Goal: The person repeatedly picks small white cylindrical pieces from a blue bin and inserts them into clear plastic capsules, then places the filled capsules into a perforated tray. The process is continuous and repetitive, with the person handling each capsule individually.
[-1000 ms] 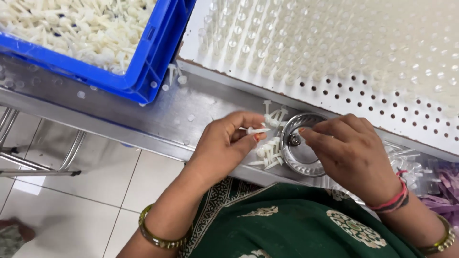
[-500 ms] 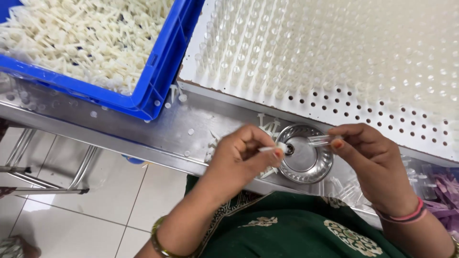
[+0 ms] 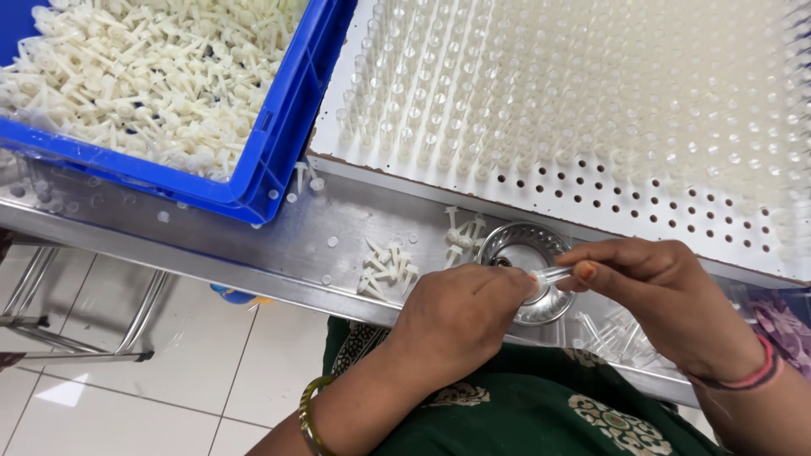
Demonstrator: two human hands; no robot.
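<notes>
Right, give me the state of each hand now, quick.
Left hand: closed, fingertips meeting the end of the small clear tube; what it pinches is hidden.
Right hand: closed, pinching the small clear tube over the round metal dish.

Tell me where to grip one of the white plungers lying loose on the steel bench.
Pinch a white plunger across its thin stem, coming straight down from above. The pieces lie flat on the steel bench, and the wider flanged end stops fingers slipping off.
</notes>
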